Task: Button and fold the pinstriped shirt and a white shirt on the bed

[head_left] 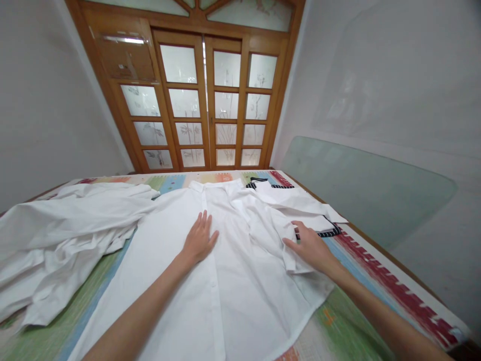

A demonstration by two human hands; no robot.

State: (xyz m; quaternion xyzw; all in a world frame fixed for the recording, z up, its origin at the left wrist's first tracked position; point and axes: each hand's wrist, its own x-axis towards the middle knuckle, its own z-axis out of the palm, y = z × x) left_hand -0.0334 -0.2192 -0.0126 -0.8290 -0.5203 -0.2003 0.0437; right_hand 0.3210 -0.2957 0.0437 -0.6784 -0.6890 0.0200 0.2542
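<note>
A white button-up shirt (180, 296) lies spread on the bed, its collar at the far end and its button strip running toward me. My left hand (201, 238) rests flat on the shirt's upper front beside the button strip, fingers stretched out. Over at the shirt's right side, my right hand (308, 245) touches the bunched white sleeve (280, 230). Its thumb and forefinger are apart with a gap between them; the other fingers are partly hidden.
More crumpled white clothing (75, 225) lies on the left. Beyond my right hand is a white folded piece with black striped edging (300, 200). A patterned bedsheet (349, 321) covers the bed. A pale green panel (361, 180) stands along the right wall, and wooden glazed doors (208, 100) are behind.
</note>
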